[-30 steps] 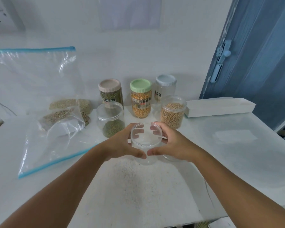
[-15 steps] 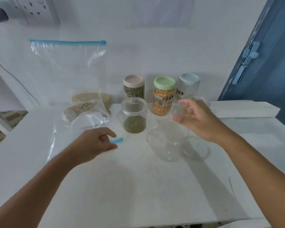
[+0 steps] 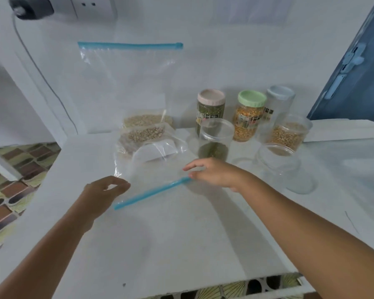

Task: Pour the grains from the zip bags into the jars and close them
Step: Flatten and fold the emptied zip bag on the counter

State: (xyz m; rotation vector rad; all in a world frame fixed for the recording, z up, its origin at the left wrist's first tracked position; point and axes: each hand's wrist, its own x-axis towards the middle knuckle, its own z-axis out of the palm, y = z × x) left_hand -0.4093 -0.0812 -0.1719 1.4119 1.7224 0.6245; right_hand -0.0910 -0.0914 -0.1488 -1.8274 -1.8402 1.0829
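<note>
A clear zip bag (image 3: 151, 169) with a blue zip strip lies flat on the white table (image 3: 181, 244), with tan grains at its far end. My left hand (image 3: 104, 190) pinches the bag's near left corner with thumb and forefinger. The straight fingers of my right hand (image 3: 214, 172) touch the right end of the strip. A second zip bag (image 3: 130, 83) with grains leans on the wall. Behind my right hand stand an open jar of green grains (image 3: 214, 137), an open jar of tan grains (image 3: 289, 132) and an empty clear jar (image 3: 276, 160).
Three lidded jars stand at the back: pink lid (image 3: 211, 108), green lid (image 3: 249, 115), pale blue lid (image 3: 280, 102). A loose clear lid (image 3: 303, 185) lies right of the empty jar. A long white box (image 3: 341, 129) lies far right. The table's left edge drops to tiled floor (image 3: 11, 180).
My right hand left the jars and came down to the right end of the bag's zip strip. My left hand moved to the bag's left corner. The view swung left.
</note>
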